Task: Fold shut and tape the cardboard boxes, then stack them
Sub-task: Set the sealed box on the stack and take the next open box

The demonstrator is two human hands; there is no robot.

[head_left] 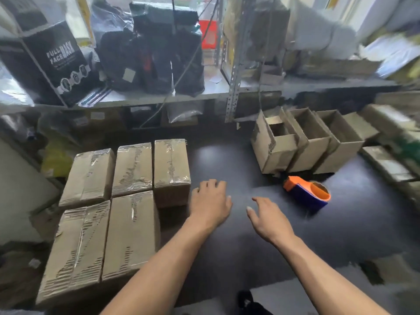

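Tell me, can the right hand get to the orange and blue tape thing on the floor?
Probably yes. The right hand is empty and open, and only bare dark floor lies between it and the tape dispenser.

I see a dark floor [227,155] filling the middle of the frame. At left, five taped cardboard boxes [134,169] sit on it, packed side by side. At upper right, three open cardboard boxes [306,142] stand in a row, touching. Just below them lies an orange and blue tape dispenser [306,196].
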